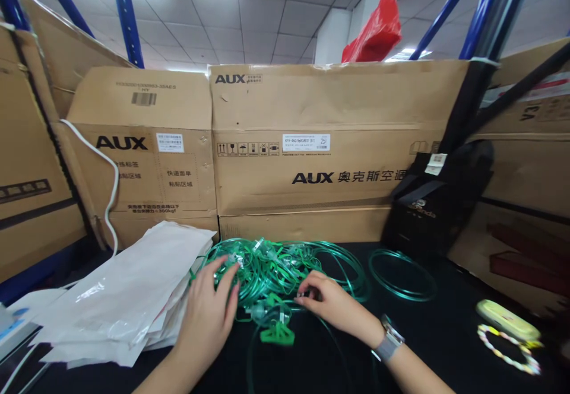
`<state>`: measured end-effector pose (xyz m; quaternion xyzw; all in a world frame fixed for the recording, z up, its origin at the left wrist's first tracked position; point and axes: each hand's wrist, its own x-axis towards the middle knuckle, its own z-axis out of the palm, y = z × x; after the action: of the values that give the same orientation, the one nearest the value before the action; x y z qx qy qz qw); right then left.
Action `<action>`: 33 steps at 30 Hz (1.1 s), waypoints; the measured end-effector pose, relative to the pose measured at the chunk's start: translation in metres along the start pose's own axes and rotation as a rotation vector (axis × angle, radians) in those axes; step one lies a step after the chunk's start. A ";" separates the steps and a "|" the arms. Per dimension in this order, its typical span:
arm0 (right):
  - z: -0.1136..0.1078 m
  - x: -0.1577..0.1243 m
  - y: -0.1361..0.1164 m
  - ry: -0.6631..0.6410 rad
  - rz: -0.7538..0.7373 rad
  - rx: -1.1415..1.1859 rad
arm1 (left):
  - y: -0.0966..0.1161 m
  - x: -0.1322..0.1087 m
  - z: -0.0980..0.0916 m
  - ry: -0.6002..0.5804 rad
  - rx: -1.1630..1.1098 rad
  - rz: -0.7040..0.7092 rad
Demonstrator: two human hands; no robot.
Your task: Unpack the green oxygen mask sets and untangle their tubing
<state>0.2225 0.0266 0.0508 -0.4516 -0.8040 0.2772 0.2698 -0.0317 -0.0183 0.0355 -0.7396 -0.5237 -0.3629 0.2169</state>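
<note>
A tangled heap of translucent green tubing [267, 278] lies at the lower centre of the frame, glossy and coiled in many overlapping loops, with flat bright-green straps and clear plastic pieces mixed among them. At its near edge sits a clear, rounded piece [267, 314] with a green tab [278, 334] below it. The left hand [211, 299] is open, its fingers spread over the heap's left side. The right hand [327, 298] is curled at the near right edge, thumb and forefinger drawn together; whether they grip a tube, I cannot tell. Right of the heap, a separate green coil [412, 296] rests on the black worktop [449, 323]. White bags [124, 287] are stacked at lower left; a yellow-green case [507, 320] and beaded bracelet [499, 353] lie at lower right. Cardboard boxes [312, 103] stand behind.
</note>
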 end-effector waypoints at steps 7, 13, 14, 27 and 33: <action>0.004 0.005 0.017 0.151 0.006 -0.203 | 0.037 -0.021 0.016 -0.298 -0.215 0.621; -0.021 0.010 0.037 0.583 0.165 -0.508 | 0.038 -0.023 0.015 -0.315 -0.224 0.355; -0.025 0.011 0.042 0.582 0.237 -0.488 | 0.037 -0.022 0.012 -0.301 -0.229 0.337; -0.049 0.013 0.032 0.746 0.035 0.531 | 0.010 -0.008 -0.012 -0.146 0.407 0.085; -0.039 0.001 -0.003 0.440 -0.138 0.905 | 0.022 -0.008 -0.007 -0.119 -0.141 0.047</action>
<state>0.2472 0.0337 0.0798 -0.2829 -0.5554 0.4777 0.6191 -0.0147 -0.0360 0.0350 -0.7853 -0.4915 -0.3491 0.1411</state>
